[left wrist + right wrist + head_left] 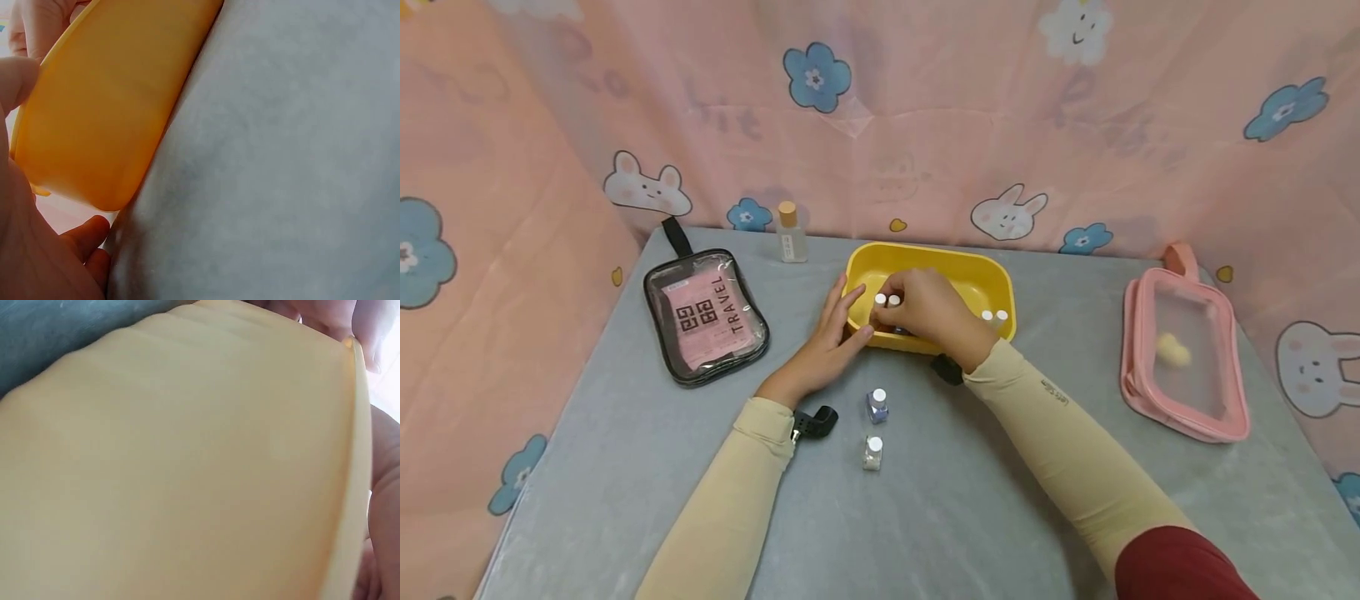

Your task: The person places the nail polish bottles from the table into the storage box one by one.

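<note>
My left hand (826, 350) rests against the left end of a yellow plastic basin (992, 268), fingers spread and thumb by the near rim. Reaching over that rim, my right hand (925, 307) has its fingers curled at a small white-capped bottle (893, 301) inside. Another white cap (880, 299) shows right beside those fingertips; the bodies below are mostly hidden. Two more white caps (987, 316) stand in the basin's right end. In front of it, a small purple bottle (877, 406) and a small clear bottle (872, 454) stand upright, both white-capped.
A black-edged clear pouch (706, 317) with pink contents lies at the left. Behind it stands a glass bottle (792, 237) with a gold cap. At the right lies a pink pouch (1186, 354) with a clear window. A patterned pink curtain (895, 125) hangs along the table's back edge.
</note>
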A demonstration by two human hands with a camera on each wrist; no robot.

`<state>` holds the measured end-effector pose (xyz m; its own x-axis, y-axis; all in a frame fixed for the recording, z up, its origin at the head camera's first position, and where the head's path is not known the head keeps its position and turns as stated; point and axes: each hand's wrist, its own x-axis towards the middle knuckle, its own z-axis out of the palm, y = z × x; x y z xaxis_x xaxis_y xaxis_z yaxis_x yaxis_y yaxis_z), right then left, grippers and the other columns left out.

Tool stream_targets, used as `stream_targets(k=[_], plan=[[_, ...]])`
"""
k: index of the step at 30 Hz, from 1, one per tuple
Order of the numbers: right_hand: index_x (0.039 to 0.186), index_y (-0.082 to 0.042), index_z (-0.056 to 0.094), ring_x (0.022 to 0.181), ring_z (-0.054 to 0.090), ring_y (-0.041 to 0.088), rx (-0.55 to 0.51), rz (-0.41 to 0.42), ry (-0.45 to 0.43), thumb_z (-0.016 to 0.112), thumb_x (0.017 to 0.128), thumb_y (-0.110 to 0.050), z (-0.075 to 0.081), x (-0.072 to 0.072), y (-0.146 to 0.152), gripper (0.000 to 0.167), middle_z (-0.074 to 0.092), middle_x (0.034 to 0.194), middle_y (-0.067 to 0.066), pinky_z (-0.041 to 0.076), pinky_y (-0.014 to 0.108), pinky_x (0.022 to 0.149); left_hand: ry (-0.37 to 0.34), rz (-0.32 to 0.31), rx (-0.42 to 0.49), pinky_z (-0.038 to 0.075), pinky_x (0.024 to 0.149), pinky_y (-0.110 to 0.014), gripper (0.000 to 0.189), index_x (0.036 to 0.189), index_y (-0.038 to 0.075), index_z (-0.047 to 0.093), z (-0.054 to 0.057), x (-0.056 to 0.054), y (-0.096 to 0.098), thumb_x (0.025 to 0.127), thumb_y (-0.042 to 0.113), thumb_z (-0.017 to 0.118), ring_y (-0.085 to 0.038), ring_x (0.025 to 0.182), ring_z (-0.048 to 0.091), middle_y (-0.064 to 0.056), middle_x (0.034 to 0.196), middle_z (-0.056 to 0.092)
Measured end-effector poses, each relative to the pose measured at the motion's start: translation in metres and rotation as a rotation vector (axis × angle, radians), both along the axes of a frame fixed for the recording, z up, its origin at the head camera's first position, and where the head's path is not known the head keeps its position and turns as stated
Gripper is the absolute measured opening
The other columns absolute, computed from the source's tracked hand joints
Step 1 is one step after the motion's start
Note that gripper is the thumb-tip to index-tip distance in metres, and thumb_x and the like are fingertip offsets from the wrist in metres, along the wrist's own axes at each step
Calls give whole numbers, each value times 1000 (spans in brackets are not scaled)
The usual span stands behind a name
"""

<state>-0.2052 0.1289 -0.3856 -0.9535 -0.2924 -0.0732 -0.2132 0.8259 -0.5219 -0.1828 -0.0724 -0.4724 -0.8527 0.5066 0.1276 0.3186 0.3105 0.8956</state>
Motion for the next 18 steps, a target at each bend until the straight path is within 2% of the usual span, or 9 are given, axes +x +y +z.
stream_targets(k=[3, 5, 7, 10, 11, 13, 16, 18], plan=[[89, -11, 76, 72, 59, 19, 22, 3, 3, 83, 90, -28, 0, 0, 0, 17, 65, 75, 1, 46, 31, 63, 2, 1, 0, 9, 126, -61, 66, 169, 15, 21, -1, 0, 1, 112, 27, 51, -31, 161, -2, -6, 177, -13], [96, -10, 78, 77, 62, 22, 58, 13, 6, 84, 91, -32, 2, 2, -1, 23, 69, 82, 4, 50, 34, 68, -1, 5, 1, 9, 125, -62, 66, 170, 15, 21, -1, 0, 1, 112, 28, 51, -31, 161, -2, -5, 177, -13], [112, -8, 78, 91, 67, 25, 100, 5, 13, 82, 93, -39, 6, 6, 0, 37, 75, 99, 7, 55, 38, 80, -8, 7, -2, 9, 125, -62, 66, 170, 16, 21, -2, 0, 1, 112, 29, 51, -31, 161, -2, -4, 177, -14], [133, -8, 72, 113, 67, 28, 110, -28, 61, 81, 93, -48, 21, 22, 4, 58, 74, 126, 8, 53, 45, 99, -11, 6, -11, 9, 124, -64, 66, 170, 18, 20, -2, 0, 1, 113, 32, 49, -32, 161, -3, -5, 177, -14], [137, -8, 71, 119, 66, 28, 79, -36, 86, 82, 93, -49, 26, 29, 6, 62, 72, 132, 7, 51, 47, 103, -10, 4, -15, 9, 124, -64, 66, 170, 19, 20, -2, 0, 1, 113, 34, 49, -32, 161, -2, -5, 177, -15], [135, -8, 72, 119, 66, 27, -38, -16, 144, 84, 92, -45, 35, 45, 9, 58, 73, 130, 5, 52, 47, 102, -3, 3, -19, 10, 124, -65, 67, 170, 19, 20, -1, 0, 1, 113, 36, 49, -33, 161, -2, -6, 177, -15], [127, -8, 77, 115, 69, 23, -186, 86, 209, 88, 91, -33, 37, 71, 11, 46, 76, 121, 2, 54, 45, 100, 8, 4, -20, 10, 125, -64, 67, 170, 18, 20, -1, -1, 1, 112, 37, 50, -33, 161, -2, -6, 177, -14], [125, -8, 79, 112, 70, 21, -209, 161, 242, 90, 88, -28, 32, 87, 12, 43, 77, 119, 1, 55, 44, 98, 16, 3, -18, 9, 125, -63, 68, 170, 17, 20, -1, -1, 1, 112, 36, 50, -33, 161, -2, -6, 177, -14]])
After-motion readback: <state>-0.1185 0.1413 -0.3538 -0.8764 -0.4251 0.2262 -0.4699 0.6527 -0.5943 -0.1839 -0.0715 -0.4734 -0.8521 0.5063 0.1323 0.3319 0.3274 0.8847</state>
